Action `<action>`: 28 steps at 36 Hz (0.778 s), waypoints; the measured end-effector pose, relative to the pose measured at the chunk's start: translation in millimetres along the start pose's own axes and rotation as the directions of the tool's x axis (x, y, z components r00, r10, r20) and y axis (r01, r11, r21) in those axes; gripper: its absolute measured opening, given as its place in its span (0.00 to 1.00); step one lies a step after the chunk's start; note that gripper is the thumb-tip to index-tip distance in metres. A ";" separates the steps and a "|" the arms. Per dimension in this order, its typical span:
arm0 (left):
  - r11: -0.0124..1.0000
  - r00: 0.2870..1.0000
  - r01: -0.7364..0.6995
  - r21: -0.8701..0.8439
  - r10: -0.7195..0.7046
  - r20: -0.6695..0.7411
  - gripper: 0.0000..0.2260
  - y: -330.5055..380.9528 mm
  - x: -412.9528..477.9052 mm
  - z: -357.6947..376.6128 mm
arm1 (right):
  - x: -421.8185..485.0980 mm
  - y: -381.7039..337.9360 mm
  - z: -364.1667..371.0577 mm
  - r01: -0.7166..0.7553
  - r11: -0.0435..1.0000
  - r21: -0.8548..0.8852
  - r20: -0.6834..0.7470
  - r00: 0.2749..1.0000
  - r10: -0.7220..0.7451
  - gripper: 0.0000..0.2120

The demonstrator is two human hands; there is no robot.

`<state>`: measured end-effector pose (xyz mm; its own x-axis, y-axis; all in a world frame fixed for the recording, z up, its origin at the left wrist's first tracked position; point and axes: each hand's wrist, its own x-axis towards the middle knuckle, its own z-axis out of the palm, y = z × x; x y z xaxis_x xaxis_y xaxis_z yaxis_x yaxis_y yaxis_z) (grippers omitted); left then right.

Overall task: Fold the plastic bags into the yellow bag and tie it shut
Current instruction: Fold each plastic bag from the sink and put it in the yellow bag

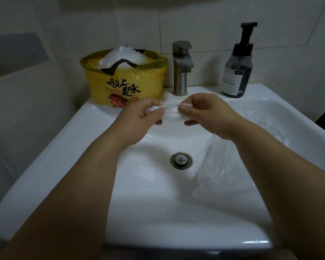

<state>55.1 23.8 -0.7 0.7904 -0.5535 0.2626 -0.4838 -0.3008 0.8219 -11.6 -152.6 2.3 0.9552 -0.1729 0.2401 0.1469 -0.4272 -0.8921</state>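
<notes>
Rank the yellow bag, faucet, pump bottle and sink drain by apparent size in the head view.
1. yellow bag
2. pump bottle, taller but close to the faucet
3. faucet
4. sink drain, though nearest the camera

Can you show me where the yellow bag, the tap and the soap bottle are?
yellow bag (124, 89), head view, on its printed front.
tap (180, 79), head view, on its upright metal column.
soap bottle (236, 72), head view, on its dark body.
</notes>
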 end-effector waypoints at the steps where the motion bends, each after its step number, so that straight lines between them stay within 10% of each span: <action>1: 0.998 1.000 0.022 -0.065 -0.021 0.020 0.04 1.6 -0.6 -0.7 | 0.3 0.8 -1.2 -0.016 0.999 0.048 0.024 1.000 0.015 0.05; 13: 0.820 0.963 0.268 -0.506 -0.234 0.132 0.04 8.9 -2.1 -6.3 | -2.8 -3.0 -11.2 -0.174 0.949 0.262 0.185 0.975 0.128 0.04; 28: 0.749 0.910 0.402 -0.527 -0.390 0.139 0.05 9.8 1.0 -3.5 | -7.1 -13.1 -3.8 -0.139 0.940 0.311 0.246 0.967 0.062 0.23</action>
<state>52.4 23.0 9.4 0.8559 -0.4943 -0.1523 0.1532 -0.0389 0.9874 -21.3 -149.2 13.7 0.9962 0.0245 0.0831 0.0852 -0.1011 -0.9912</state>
